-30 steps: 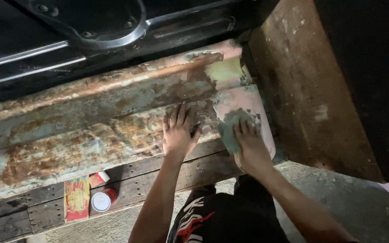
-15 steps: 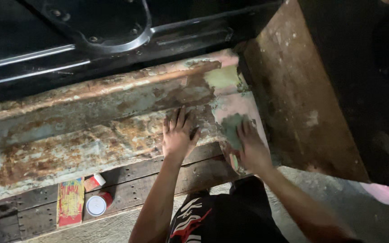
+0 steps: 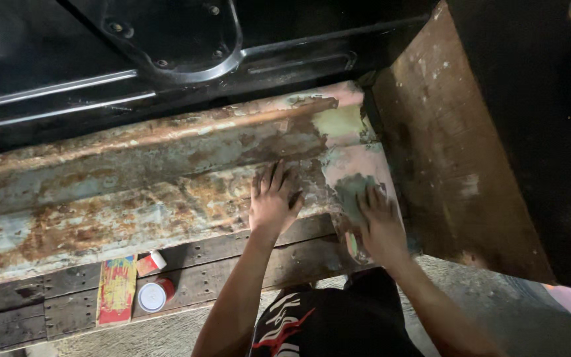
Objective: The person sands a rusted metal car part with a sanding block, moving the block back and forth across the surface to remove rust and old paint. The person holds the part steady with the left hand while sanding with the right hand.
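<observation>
A long rusty metal panel (image 3: 133,192) ran across the middle of the view from the left edge to a pale, pinkish patched area at its right end, its surface mottled with orange rust and flakes of old bluish paint. Beyond it, on the far side, lay a black metal body (image 3: 166,39) with a raised, rounded frame and bolts. To the right stood a brown rusted upright wall (image 3: 444,152), meeting the panel at a corner. Along the near edge of the panel ran dark wooden planks (image 3: 54,304), and nearer again was a rough concrete floor (image 3: 133,340).

The left hand (image 3: 272,201) lay flat on the panel, fingers spread wide and pointing to the far side, holding nothing, just left of the patched area. The right hand (image 3: 379,228) pressed down on a greenish-grey abrasive pad (image 3: 351,192) that lay on the patched area, near the corner with the wall; the pad stuck out from under the fingers on their far left side. The two hands were near one another but apart.

On the planks at the left lay a flat red and yellow packet (image 3: 116,289), a small red can with a white lid (image 3: 153,295) just right of it, and a small red and white box (image 3: 151,262) just beyond the can.
</observation>
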